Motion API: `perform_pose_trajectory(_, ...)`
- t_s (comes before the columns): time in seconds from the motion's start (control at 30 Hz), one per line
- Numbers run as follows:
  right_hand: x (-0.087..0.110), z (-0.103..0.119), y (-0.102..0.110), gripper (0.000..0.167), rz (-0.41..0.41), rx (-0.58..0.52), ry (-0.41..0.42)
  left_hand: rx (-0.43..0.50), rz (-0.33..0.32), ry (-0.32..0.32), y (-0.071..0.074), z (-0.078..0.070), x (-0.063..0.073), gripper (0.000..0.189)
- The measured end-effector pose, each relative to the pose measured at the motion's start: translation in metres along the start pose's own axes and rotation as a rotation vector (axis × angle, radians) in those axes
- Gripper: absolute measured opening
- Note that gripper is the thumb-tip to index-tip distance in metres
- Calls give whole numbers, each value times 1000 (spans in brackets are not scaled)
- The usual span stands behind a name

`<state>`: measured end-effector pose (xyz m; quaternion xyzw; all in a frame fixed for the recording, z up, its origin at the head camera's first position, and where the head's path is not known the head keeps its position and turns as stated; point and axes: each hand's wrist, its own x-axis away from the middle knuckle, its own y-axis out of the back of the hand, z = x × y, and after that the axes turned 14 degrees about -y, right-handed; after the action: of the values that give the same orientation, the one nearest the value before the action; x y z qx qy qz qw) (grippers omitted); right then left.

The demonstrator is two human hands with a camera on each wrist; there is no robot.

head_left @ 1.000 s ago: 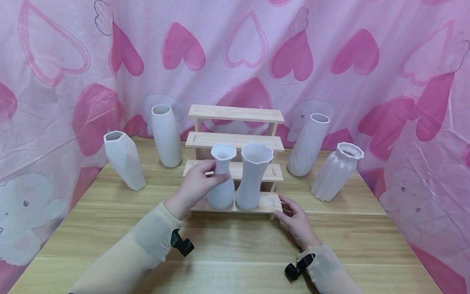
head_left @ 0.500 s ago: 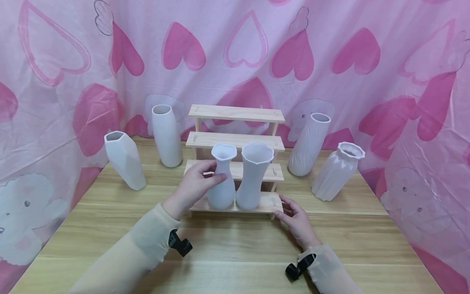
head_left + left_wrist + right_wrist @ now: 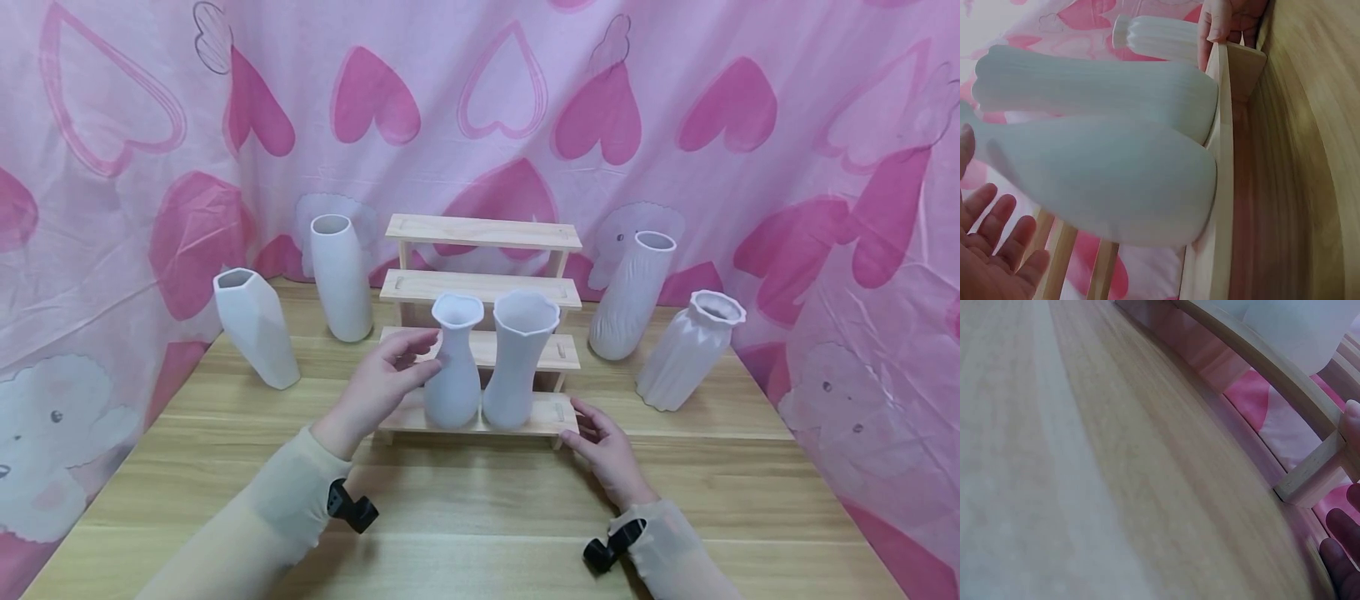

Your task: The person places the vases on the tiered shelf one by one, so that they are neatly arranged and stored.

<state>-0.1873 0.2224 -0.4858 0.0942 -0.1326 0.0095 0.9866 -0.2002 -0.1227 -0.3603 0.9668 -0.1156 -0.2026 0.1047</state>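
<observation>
A tiered wooden display stand [image 3: 480, 287] stands on the table. On its lowest shelf two white vases are upright side by side: a narrow-necked vase [image 3: 453, 387] on the left and a wider flared vase [image 3: 516, 379] with a wavy rim. My left hand [image 3: 375, 390] is just left of the narrow-necked vase, its fingers loosely spread. In the left wrist view the thumb [image 3: 965, 149] is close to the neck; whether it touches is unclear. With thumb and fingers, my right hand [image 3: 609, 457] holds the right end of the lowest shelf [image 3: 1316, 403].
On the left of the table are a faceted white vase [image 3: 258, 329] and a tall smooth one [image 3: 342, 279]. On the right stand a swirl-ribbed vase [image 3: 632, 296] and a pleated vase [image 3: 686, 354]. A pink heart-patterned curtain [image 3: 480, 75] encloses the table's back and sides.
My left hand has let go of the narrow-necked vase and drawn back a little to the left. Both vases stay in place on the shelf. The right hand has not moved.
</observation>
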Motion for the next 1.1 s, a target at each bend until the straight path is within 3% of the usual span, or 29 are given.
perform_pose_trajectory(0.23,0,0,0,61,-2,-3,1,-15,-71,47,13,9,16,53)
perform_pose_trajectory(0.53,0,-1,0,62,0,0,9,-58,-314,76,24,34,41,50)
perform_pose_trajectory(0.63,-1,-1,1,63,-3,8,13,-52,-364,95,25,43,47,51)
perform_pose_trajectory(0.9,-1,-1,1,62,-7,11,4,-106,-351,178,26,63,61,55)
perform_pose_trajectory(1.1,-1,0,0,61,-10,5,10,-42,-308,228,28,77,67,64)
